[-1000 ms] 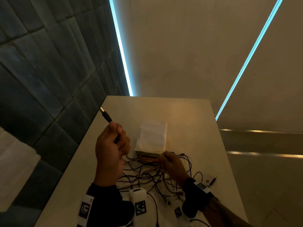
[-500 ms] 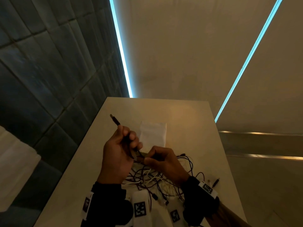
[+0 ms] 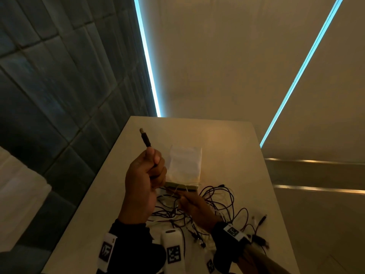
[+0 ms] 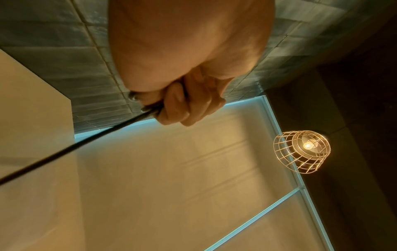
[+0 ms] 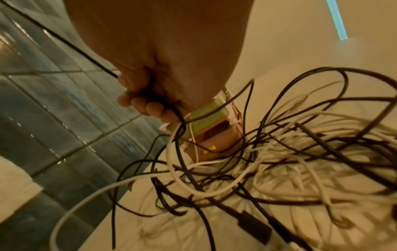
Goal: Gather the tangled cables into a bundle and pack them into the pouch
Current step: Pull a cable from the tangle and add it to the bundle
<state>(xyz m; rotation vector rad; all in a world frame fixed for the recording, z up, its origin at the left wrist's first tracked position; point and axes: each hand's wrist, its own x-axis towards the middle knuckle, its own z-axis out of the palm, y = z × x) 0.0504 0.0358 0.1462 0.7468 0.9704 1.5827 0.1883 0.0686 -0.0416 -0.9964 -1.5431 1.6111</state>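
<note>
head view: left hand raised above desk, fingers curled round a black cable, plug end poking up past the thumb. right hand low on the tangled cables, fingers clamped on a black strand. white pouch flat on desk just beyond the heap, mouth touching it.

Black and white cables all mixed up, white pouch with a yellowish-green edge strip, beige table, grey-blue tiled wall, cyan light strips, black-and-white square-pattern tags on black sleeves.
</note>
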